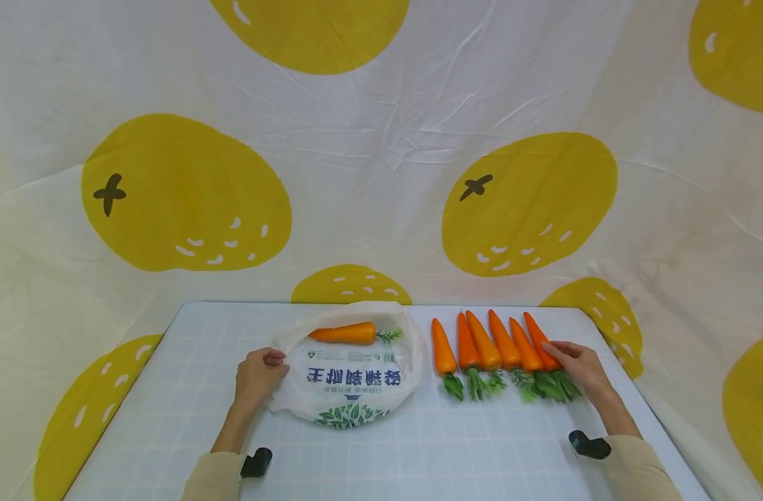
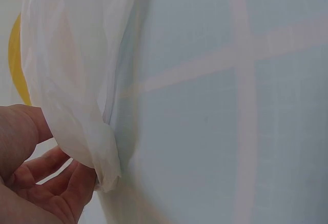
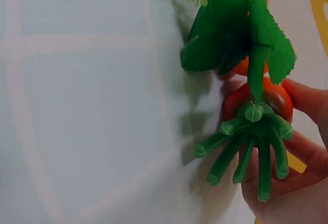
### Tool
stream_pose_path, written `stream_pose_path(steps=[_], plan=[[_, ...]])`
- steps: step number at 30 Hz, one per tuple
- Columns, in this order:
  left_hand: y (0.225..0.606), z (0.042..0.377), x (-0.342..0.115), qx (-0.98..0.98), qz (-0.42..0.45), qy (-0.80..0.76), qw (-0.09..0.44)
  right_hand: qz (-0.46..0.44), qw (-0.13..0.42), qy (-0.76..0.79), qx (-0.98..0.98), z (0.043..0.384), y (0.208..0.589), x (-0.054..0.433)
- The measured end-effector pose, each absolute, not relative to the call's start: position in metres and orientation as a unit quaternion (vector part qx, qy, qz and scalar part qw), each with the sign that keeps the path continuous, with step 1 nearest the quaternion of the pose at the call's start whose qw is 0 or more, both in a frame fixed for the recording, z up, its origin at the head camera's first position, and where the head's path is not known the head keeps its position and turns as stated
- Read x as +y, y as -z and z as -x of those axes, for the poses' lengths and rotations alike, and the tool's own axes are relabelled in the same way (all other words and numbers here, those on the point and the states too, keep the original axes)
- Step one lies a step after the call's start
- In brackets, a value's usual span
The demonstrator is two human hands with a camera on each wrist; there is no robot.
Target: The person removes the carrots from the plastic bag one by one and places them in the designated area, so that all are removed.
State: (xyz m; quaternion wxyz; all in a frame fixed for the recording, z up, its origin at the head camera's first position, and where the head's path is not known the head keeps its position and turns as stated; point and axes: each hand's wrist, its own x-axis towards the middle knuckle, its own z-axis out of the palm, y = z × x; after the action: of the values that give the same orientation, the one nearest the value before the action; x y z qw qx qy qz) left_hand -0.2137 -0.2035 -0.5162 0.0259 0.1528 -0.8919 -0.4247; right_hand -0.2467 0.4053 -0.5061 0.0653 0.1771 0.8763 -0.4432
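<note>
A white plastic bag [image 1: 350,365] with blue lettering and green leaf print lies on the table, its mouth spread wide. One orange carrot [image 1: 350,333] with feathery green leaves lies at the bag's far side. My left hand [image 1: 259,376] pinches the bag's left rim between thumb and fingers; the left wrist view shows the thin plastic [image 2: 77,80] bunched there. To the right of the bag, several carrots [image 1: 482,341] lie in a row, tops toward me. My right hand [image 1: 578,365] grips the rightmost carrot [image 1: 538,341], whose stubby green stems [image 3: 256,142] fill the right wrist view.
The table [image 1: 419,459] has a pale blue checked cloth. Behind it hangs a white curtain [image 1: 369,209] printed with large yellow fruit. A dark wrist camera [image 1: 256,462] is by the left sleeve, another wrist camera [image 1: 588,445] by the right.
</note>
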Motion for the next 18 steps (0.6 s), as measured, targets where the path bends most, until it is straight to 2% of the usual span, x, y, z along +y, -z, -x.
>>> stream_pose_path(steps=[18], plan=[[0.5173, 0.2132, -0.203, -0.89, -0.159, 0.428, 0.023, -0.155, 0.081, 0.401, 0.899, 0.2468, 0.5034, 0.4023]])
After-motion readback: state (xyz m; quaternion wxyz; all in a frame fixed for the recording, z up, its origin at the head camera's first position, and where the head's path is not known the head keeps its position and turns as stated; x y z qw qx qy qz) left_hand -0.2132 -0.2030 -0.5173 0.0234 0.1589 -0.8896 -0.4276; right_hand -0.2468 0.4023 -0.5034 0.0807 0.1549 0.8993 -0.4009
